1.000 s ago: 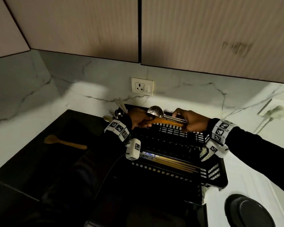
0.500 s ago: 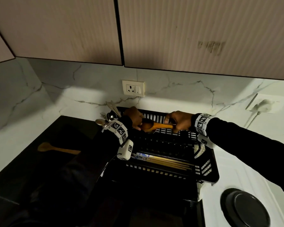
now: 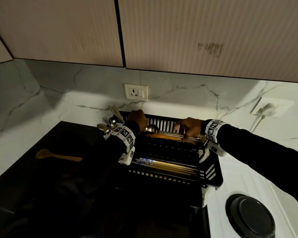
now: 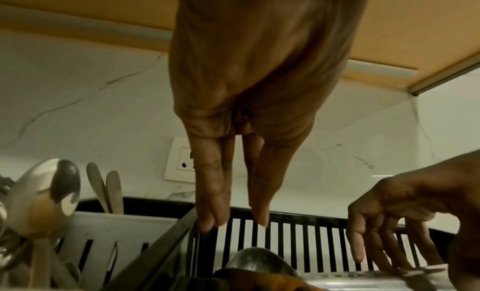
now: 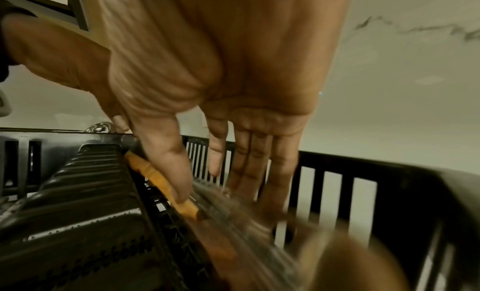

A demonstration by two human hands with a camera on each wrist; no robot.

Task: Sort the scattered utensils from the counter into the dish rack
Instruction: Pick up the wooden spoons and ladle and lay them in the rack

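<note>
A black dish rack (image 3: 212, 176) stands on the counter against the wall. A wooden spoon (image 3: 165, 136) lies along its back section beside a steel ladle (image 3: 151, 128) and metal handles. My left hand (image 3: 138, 117) hangs over the rack's back left corner, its fingers (image 4: 213, 203) straight and tips at the rim, holding nothing. My right hand (image 3: 184, 133) rests over the back right; its thumb (image 5: 168, 172) presses the wooden spoon's handle (image 5: 155, 172) and the straight fingers lie on the metal handles. A second wooden spoon (image 3: 57, 156) lies on the dark counter at the left.
A cutlery holder (image 4: 103, 229) at the rack's left end holds several spoons and forks. Chopsticks (image 3: 172, 167) lie in the rack's front section. A black round lid (image 3: 249, 215) sits on the white drainboard at the right. A wall socket (image 3: 136, 92) is behind the rack.
Both hands held the wooden spoon above the rack before. It now lies in the back section; the left hand has let go and the right hand's fingers have straightened over it.
</note>
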